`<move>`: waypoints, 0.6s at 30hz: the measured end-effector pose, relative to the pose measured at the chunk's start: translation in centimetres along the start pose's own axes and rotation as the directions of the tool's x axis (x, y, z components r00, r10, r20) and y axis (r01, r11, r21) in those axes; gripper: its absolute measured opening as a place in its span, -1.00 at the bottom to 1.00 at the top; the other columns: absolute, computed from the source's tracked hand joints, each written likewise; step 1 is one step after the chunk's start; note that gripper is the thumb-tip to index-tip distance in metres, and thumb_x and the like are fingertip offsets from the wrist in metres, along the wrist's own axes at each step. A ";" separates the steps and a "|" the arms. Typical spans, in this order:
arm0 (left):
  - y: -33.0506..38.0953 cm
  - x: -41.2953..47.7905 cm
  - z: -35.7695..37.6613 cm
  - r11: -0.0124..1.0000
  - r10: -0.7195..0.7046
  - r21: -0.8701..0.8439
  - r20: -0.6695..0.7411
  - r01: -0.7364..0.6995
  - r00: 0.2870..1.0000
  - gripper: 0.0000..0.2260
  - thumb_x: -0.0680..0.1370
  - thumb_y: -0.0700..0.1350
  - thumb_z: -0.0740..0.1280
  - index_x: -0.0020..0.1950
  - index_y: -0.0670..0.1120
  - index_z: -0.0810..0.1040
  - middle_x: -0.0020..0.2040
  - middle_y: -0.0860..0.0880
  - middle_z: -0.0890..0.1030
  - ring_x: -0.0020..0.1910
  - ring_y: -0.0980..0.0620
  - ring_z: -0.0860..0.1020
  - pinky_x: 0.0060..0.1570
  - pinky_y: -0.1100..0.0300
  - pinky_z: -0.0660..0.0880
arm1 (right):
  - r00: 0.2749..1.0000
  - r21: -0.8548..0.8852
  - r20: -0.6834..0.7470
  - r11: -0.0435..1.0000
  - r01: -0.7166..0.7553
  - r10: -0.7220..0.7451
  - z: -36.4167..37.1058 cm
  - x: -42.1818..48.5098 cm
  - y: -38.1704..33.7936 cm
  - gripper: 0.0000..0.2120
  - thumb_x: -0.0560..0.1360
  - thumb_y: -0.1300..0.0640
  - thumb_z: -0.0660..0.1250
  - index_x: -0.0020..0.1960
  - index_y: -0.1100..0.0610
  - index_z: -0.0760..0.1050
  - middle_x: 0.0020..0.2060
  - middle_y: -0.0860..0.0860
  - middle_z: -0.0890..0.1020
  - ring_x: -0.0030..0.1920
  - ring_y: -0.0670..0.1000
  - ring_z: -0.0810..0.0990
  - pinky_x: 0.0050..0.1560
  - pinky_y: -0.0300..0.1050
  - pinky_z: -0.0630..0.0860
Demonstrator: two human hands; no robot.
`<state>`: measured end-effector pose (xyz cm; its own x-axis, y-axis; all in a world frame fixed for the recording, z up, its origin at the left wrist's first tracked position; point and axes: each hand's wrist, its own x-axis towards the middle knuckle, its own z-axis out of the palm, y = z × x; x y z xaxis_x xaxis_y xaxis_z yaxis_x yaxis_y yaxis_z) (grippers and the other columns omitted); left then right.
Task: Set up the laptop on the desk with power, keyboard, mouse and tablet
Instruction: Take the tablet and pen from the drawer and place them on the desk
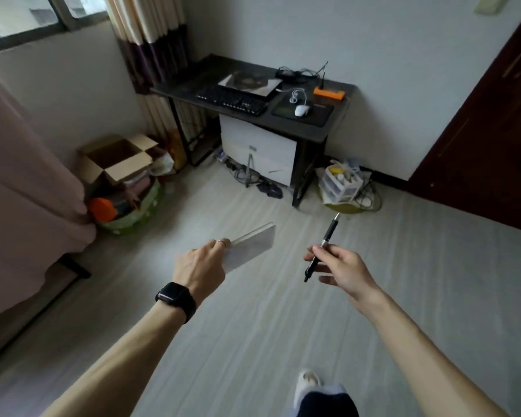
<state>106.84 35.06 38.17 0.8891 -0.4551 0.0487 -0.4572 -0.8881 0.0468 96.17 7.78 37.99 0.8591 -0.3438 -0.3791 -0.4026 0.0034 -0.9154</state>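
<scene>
My left hand (199, 266) grips a thin grey tablet (250, 246) by its near edge, out over the floor. A black pen (322, 246) is pinched in my right hand (340, 266), tip pointing up and away. Across the room stands a dark desk (178, 85). On it lie a closed laptop (250, 81), a black keyboard (232, 100) in front of it, and a white mouse (302, 110) on a black mouse pad (319, 112). A tangle of black cables (295, 73) sits behind the laptop. Both hands are far from the desk.
An orange box (329, 93) rests on the desk's right end. Under the desk are a white drawer unit (259, 149), floor cables and a plastic organiser (342, 182). An open cardboard box (119, 158) and a bed (18, 176) stand left; a dark door (494, 130) is right.
</scene>
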 end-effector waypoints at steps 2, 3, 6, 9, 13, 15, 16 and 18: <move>-1.6 6.5 0.4 1.000 -0.006 0.011 0.010 0.005 1.000 -0.62 0.51 -0.07 0.27 0.31 0.17 0.43 0.13 0.12 0.61 -0.07 -0.10 0.64 -0.31 0.17 0.38 | 1.000 -0.021 0.014 1.000 0.011 -0.011 0.6 6.5 -2.3 -0.79 0.60 -0.05 0.34 0.07 0.05 0.67 -0.04 -0.10 0.75 -0.08 -0.10 0.73 -0.09 -0.11 0.52; -2.2 9.6 0.4 1.000 -0.012 0.014 0.011 0.012 1.000 -0.64 0.51 -0.06 0.27 0.30 0.17 0.44 0.12 0.12 0.61 -0.08 -0.10 0.64 -0.31 0.17 0.39 | 1.000 -0.021 0.007 0.999 0.025 -0.025 0.9 9.6 -3.4 -0.79 0.60 -0.05 0.34 0.07 0.04 0.67 -0.05 -0.11 0.75 -0.06 -0.09 0.73 -0.10 -0.12 0.51; -4.7 17.8 1.6 0.997 -0.075 0.032 0.015 0.075 0.997 -0.63 0.50 -0.11 0.26 0.29 0.16 0.46 0.10 0.11 0.62 -0.10 -0.10 0.64 -0.31 0.15 0.43 | 0.999 -0.056 0.027 0.998 0.037 -0.035 1.8 19.2 -6.2 -0.79 0.59 -0.07 0.34 0.05 0.01 0.68 -0.06 -0.14 0.75 -0.04 -0.08 0.71 -0.13 -0.15 0.49; -7.8 25.8 2.2 0.992 -0.128 0.020 -0.026 0.128 0.991 -0.66 0.52 -0.12 0.26 0.27 0.16 0.48 0.11 0.11 0.63 -0.12 -0.11 0.65 -0.31 0.14 0.44 | 0.997 -0.069 0.073 0.997 0.034 -0.029 3.6 28.3 -9.8 -0.79 0.58 -0.07 0.35 0.00 0.02 0.69 -0.08 -0.16 0.75 -0.08 -0.10 0.69 -0.15 -0.16 0.49; -13.3 37.0 1.6 0.978 -0.208 0.005 -0.038 0.208 0.977 -0.68 0.53 -0.11 0.27 0.26 0.14 0.50 0.08 0.08 0.64 -0.13 -0.13 0.65 -0.32 0.15 0.46 | 0.992 -0.111 0.122 0.993 0.030 -0.016 7.8 40.1 -16.1 -0.79 0.58 -0.06 0.36 -0.04 0.03 0.69 -0.09 -0.16 0.75 -0.13 -0.11 0.66 -0.15 -0.16 0.48; -16.1 41.6 1.9 0.973 -0.232 0.012 -0.043 0.232 0.972 -0.70 0.55 -0.07 0.25 0.26 0.15 0.48 0.08 0.08 0.63 -0.12 -0.14 0.65 -0.29 0.14 0.50 | 0.987 -0.125 0.159 0.992 0.028 -0.008 10.0 45.3 -18.7 -0.80 0.58 -0.07 0.37 -0.04 0.03 0.69 -0.09 -0.15 0.75 -0.12 -0.11 0.66 -0.14 -0.15 0.48; -18.0 44.6 2.1 0.970 -0.244 0.009 -0.045 0.245 0.969 -0.73 0.56 -0.06 0.25 0.25 0.14 0.47 0.07 0.08 0.63 -0.13 -0.14 0.65 -0.30 0.13 0.51 | 0.987 -0.125 0.162 0.992 0.029 -0.009 11.4 48.5 -19.9 -0.80 0.58 -0.06 0.37 -0.06 0.02 0.70 -0.10 -0.14 0.75 -0.12 -0.10 0.67 -0.15 -0.16 0.48; -21.9 50.7 2.7 0.969 -0.245 0.014 -0.048 0.246 0.968 -0.75 0.57 -0.07 0.24 0.23 0.14 0.48 0.03 0.07 0.64 -0.16 -0.15 0.64 -0.31 0.12 0.49 | 0.987 -0.130 0.160 0.991 0.038 -0.016 14.3 54.6 -22.4 -0.80 0.57 -0.05 0.38 -0.09 0.02 0.70 -0.11 -0.11 0.76 -0.11 -0.08 0.67 -0.18 -0.18 0.48</move>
<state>162.00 31.22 36.88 0.9719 -0.2199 0.0834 -0.2240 -0.9736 0.0434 156.58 2.41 35.87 0.9051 -0.1893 -0.3808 -0.4077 -0.1315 -0.9036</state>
